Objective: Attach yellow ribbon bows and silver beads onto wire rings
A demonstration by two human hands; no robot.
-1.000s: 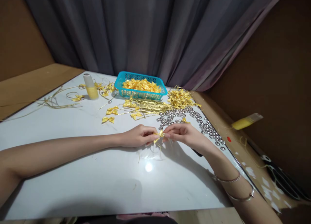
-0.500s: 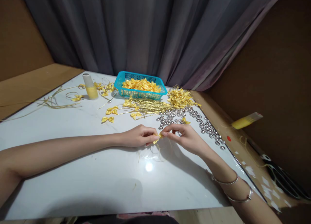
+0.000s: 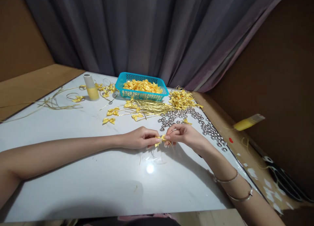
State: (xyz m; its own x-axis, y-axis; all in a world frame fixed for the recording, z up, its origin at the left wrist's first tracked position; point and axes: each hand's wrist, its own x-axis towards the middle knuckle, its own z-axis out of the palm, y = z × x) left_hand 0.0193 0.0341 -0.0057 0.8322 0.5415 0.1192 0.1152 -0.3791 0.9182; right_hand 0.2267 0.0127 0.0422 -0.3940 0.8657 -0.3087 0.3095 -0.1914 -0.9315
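A small yellow ribbon bow [image 3: 163, 137] is held just above the white table, with thin yellow strands hanging below it. My left hand [image 3: 142, 137] pinches the bow's left side between thumb and fingers. From the right, the closed fingertips of my right hand [image 3: 183, 134] grip at the bow's other side, close to the left fingertips. Whether they also hold one of the strands I cannot tell. Just beyond the hands lies a spread of small silver rings [image 3: 171, 117]. Another yellow bow [image 3: 187, 121] rests among them, behind my right hand.
A blue basket [image 3: 117, 85] of yellow bows stands at the back. In front lie gold cords [image 3: 154, 107], with a bow pile [image 3: 181, 98] to the right. A thread spool [image 3: 92, 90] stands at left; another spool [image 3: 247, 122] and black-handled scissors [image 3: 284, 178] are at right.
My right hand's fingers have shifted slightly and curled in closer together at the bow. The strands below have swung a little. My left hand stays nearly in place.
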